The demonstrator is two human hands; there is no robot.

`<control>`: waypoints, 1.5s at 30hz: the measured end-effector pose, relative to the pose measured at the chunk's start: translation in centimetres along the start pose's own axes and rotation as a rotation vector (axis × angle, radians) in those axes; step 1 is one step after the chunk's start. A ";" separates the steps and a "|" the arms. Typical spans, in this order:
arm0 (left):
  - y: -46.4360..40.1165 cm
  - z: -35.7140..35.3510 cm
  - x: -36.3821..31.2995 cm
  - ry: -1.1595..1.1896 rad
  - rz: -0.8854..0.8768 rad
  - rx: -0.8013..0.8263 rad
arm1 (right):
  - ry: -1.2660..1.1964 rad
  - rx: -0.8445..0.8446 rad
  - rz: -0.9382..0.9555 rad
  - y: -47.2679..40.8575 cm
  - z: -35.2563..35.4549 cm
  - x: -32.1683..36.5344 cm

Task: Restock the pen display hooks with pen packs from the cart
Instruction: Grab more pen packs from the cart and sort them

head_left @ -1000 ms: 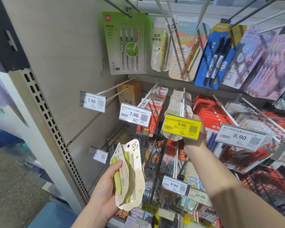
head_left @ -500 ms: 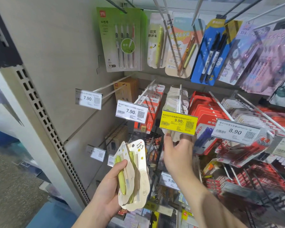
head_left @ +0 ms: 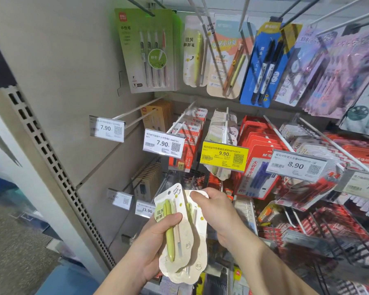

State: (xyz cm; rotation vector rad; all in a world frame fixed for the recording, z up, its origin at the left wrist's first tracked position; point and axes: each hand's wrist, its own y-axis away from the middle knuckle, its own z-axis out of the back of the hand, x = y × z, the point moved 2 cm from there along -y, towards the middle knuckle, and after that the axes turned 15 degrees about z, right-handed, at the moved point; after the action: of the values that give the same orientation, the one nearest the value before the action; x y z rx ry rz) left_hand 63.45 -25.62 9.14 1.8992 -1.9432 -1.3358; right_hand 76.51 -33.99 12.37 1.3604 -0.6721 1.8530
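My left hand point(head_left: 151, 243) grips a small stack of cream pen packs point(head_left: 180, 237), each with a light green pen behind clear plastic. My right hand point(head_left: 218, 213) pinches the top edge of the rear pack point(head_left: 197, 211) in that stack. Above them a white display hook point(head_left: 225, 129) carries several of the same cream packs behind a yellow 9.90 price tag point(head_left: 224, 156).
Neighbouring hooks hold red pen packs point(head_left: 190, 133) under a white 7.90 tag point(head_left: 163, 143) and red-blue packs point(head_left: 258, 167) under an 8.90 tag point(head_left: 296, 166). Long bare hook rods jut out at head height. A perforated shelf upright point(head_left: 51, 158) stands at the left.
My right hand left the packs under the yellow tag and came down to the stack in my left hand, taking hold of the rear pack. My left hand moved slightly right.
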 end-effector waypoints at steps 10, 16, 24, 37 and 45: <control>0.0 0.2 -0.1 -0.004 0.030 -0.060 | -0.036 -0.042 0.017 -0.2 0.5 -1.0; 0.3 0.6 -0.7 0.050 0.069 -0.092 | -0.282 -0.110 0.019 -0.2 1.4 -0.7; 1.0 0.0 -1.3 0.163 0.059 -0.009 | -0.400 -0.278 0.091 -1.1 4.0 0.2; 1.8 0.1 -1.7 0.218 0.029 0.000 | -0.268 -0.223 0.396 -0.6 5.8 2.5; 2.1 0.5 -1.7 0.207 0.017 -0.019 | -0.293 -0.284 0.490 -0.8 5.4 3.6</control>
State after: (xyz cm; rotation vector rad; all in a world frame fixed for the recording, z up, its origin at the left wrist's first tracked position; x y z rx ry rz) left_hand 61.99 -24.28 10.99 1.9224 -1.8354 -1.0997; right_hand 79.59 -36.71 17.41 1.3698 -1.4702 1.8342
